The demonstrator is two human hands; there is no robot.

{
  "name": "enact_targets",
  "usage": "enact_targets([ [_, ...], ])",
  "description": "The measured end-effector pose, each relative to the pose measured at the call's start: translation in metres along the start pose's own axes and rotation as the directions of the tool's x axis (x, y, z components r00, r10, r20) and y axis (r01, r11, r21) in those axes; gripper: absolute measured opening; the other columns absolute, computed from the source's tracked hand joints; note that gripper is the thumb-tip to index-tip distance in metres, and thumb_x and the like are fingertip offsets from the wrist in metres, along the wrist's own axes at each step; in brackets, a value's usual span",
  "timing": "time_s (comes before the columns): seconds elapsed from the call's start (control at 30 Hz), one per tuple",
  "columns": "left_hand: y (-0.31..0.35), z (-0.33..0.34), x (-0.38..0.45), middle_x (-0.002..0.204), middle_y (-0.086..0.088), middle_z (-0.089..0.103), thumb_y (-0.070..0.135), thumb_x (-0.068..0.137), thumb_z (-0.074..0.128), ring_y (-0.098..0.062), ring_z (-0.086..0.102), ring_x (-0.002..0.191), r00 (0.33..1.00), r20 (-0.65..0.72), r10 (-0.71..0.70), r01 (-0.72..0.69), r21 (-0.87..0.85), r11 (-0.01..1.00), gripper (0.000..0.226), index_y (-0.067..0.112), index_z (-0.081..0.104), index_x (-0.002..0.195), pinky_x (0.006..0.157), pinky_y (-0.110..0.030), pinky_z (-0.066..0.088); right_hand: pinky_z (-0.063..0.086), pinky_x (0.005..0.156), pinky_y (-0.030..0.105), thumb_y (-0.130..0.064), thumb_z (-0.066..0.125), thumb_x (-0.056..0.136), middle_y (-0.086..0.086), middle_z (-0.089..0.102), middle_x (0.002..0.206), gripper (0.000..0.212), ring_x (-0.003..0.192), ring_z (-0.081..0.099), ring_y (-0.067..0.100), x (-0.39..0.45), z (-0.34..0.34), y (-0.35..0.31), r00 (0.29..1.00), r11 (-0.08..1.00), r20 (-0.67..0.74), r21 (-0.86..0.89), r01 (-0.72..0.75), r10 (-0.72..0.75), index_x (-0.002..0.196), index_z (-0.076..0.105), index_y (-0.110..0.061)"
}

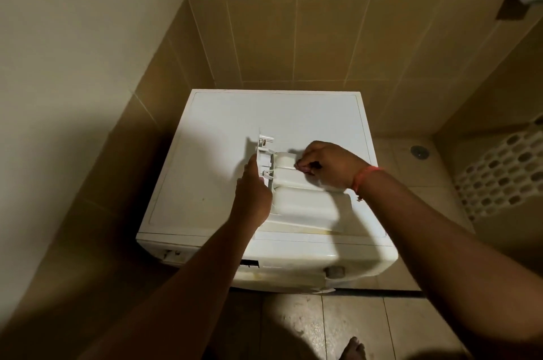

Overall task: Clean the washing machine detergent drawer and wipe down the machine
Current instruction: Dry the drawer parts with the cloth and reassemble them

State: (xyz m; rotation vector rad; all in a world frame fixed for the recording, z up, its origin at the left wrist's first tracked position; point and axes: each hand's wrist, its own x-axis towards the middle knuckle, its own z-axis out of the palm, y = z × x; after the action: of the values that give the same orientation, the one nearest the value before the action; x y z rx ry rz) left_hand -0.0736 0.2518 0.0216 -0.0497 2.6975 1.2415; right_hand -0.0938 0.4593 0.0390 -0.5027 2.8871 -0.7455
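One white washing machine (264,130), one detergent drawer (302,198) lying on its top, two hands, left hand (252,195) and right hand (332,166), one red wrist thread (363,180), one floor drain (419,151), one bare foot (354,349)

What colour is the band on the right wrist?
The band is orange-red, seen in the head view.

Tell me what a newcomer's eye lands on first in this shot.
First, the white detergent drawer, taken out and lying on top of the washing machine, at the middle of the frame. The left hand grips its front panel end, and the right hand pinches its far edge. Next comes the white perforated laundry basket on the tiled floor at the right.
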Motion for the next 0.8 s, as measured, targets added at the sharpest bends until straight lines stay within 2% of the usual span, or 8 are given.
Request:
enact_targets([
  [0.13, 0.001, 0.0, -0.001, 0.144, -0.001, 0.05, 0.005, 0.097, 0.035, -0.032, 0.053, 0.122, 1.0, 0.005, 0.004, -0.004, 0.011, 1.0, 0.061, 0.029, 0.025, 0.152, 0.101, -0.036, 0.041, 0.047, 0.093, 0.024, 0.009, 0.065, 0.079, 0.009, 0.058, 0.105, 0.028, 0.097, 0.061, 0.02, 0.016, 0.024, -0.019, 0.997, 0.989, -0.068, 0.14, 0.048, -0.039, 0.1, 0.076, -0.006],
  [0.2, 0.0, 0.0, 0.0, 0.147, 0.0, 0.047, 0.005, 0.097, 0.033, -0.032, 0.05, 0.125, 1.0, 0.01, -0.001, 0.001, 0.014, 1.0, 0.061, 0.03, 0.024, 0.153, 0.106, -0.041, 0.04, 0.045, 0.095, 0.015, 0.007, 0.065, 0.082, 0.005, 0.056, 0.112, 0.032, 0.102, 0.06, 0.015, 0.005, 0.014, -0.01, 0.998, 0.979, -0.04, 0.202, -0.041, 0.05, 0.107, 0.075, -0.01],
  [0.27, -0.002, 0.001, 0.001, 0.15, 0.0, 0.044, 0.005, 0.097, 0.032, -0.033, 0.048, 0.128, 1.0, 0.016, -0.006, 0.006, 0.015, 1.0, 0.061, 0.03, 0.024, 0.153, 0.109, -0.045, 0.037, 0.049, 0.092, 0.021, 0.002, 0.065, 0.085, 0.002, 0.056, 0.11, 0.029, 0.101, 0.062, 0.016, -0.014, -0.004, 0.005, 0.983, 0.954, 0.02, 0.237, -0.184, 0.185, 0.107, 0.076, -0.014],
  [0.33, -0.001, 0.0, 0.0, 0.152, 0.0, 0.041, 0.006, 0.098, 0.031, -0.033, 0.046, 0.13, 0.999, 0.031, -0.018, 0.018, 0.018, 1.0, 0.061, 0.029, 0.021, 0.154, 0.11, -0.046, 0.036, 0.045, 0.09, 0.021, -0.007, 0.063, 0.09, 0.0, 0.058, 0.105, 0.021, 0.101, 0.061, 0.018, -0.03, -0.022, 0.019, 0.959, 0.946, 0.05, 0.16, -0.284, 0.279, 0.104, 0.076, -0.016],
  [0.47, -0.003, 0.0, 0.0, 0.154, -0.002, 0.039, 0.005, 0.099, 0.031, -0.034, 0.045, 0.132, 0.999, 0.033, -0.012, 0.011, 0.038, 0.999, 0.061, 0.027, 0.018, 0.155, 0.112, -0.046, 0.034, 0.04, 0.081, 0.024, -0.015, 0.049, 0.097, 0.002, 0.066, 0.103, 0.026, 0.095, 0.06, 0.021, -0.014, -0.024, 0.027, 0.926, 0.928, 0.068, -0.009, -0.372, 0.371, 0.106, 0.073, -0.018],
  [0.63, -0.002, 0.001, -0.001, 0.153, -0.006, 0.041, 0.006, 0.099, 0.032, -0.034, 0.044, 0.134, 1.0, 0.004, -0.006, 0.006, 0.047, 0.999, 0.059, 0.023, 0.019, 0.155, 0.113, -0.043, 0.033, 0.047, 0.095, 0.037, -0.019, 0.05, 0.097, 0.014, 0.064, 0.12, 0.025, 0.11, 0.058, 0.034, 0.029, 0.002, 0.026, 0.862, 0.863, 0.058, -0.069, -0.5, 0.504, 0.112, 0.067, -0.009],
  [0.7, 0.0, 0.0, -0.003, 0.151, -0.008, 0.044, 0.005, 0.099, 0.032, -0.034, 0.047, 0.13, 1.0, -0.009, -0.009, 0.009, 0.041, 0.999, 0.06, 0.023, 0.019, 0.155, 0.108, -0.038, 0.035, 0.045, 0.098, 0.036, -0.016, 0.049, 0.097, 0.014, 0.062, 0.124, 0.028, 0.114, 0.056, 0.034, 0.032, 0.004, 0.025, 0.86, 0.864, 0.093, -0.072, -0.498, 0.503, 0.118, 0.065, -0.008],
  [0.8, 0.005, 0.001, -0.005, 0.146, -0.007, 0.049, 0.004, 0.1, 0.032, -0.031, 0.053, 0.122, 0.999, -0.016, -0.029, 0.029, 0.005, 1.0, 0.06, 0.025, 0.019, 0.155, 0.091, -0.025, 0.036, 0.047, 0.095, 0.034, -0.013, 0.051, 0.091, 0.014, 0.065, 0.119, 0.029, 0.111, 0.059, 0.033, 0.032, 0.009, 0.014, 0.882, 0.882, 0.003, 0.026, -0.471, 0.471, 0.113, 0.069, -0.009],
])
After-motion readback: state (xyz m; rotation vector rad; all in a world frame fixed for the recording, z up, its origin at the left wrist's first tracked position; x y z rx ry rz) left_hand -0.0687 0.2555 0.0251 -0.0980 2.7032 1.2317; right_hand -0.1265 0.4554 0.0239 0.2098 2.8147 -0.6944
